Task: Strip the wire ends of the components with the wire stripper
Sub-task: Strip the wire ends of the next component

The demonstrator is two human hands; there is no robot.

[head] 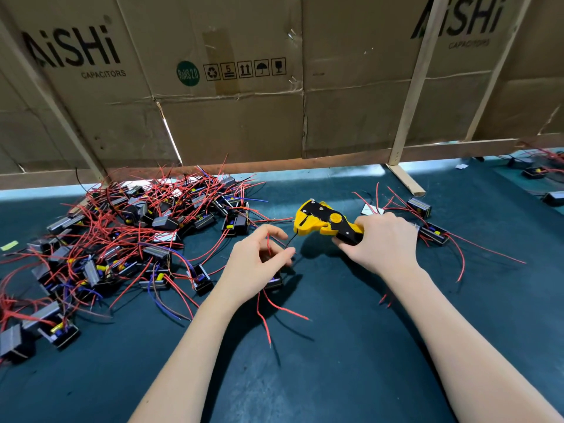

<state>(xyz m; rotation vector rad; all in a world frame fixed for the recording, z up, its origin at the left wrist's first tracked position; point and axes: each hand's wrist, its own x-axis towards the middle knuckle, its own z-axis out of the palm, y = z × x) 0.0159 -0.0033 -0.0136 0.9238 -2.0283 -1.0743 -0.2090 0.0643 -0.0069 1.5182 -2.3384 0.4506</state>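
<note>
My right hand [385, 242] grips the handles of a yellow and black wire stripper [325, 222], its jaws pointing left. A thin black wire [291, 239] runs from the jaws down to my left hand [259, 264], which pinches it between thumb and fingers. That hand also holds red wires [283, 309] that hang below it. The small black component [273, 283] these wires belong to sits half hidden under my left palm on the dark green mat [335, 361].
A big tangled pile of black components with red and blue wires [131, 236] covers the mat's left side. Several components with red wires [433, 232] lie right of my right hand. A cardboard wall on wooden battens [406, 123] closes off the back.
</note>
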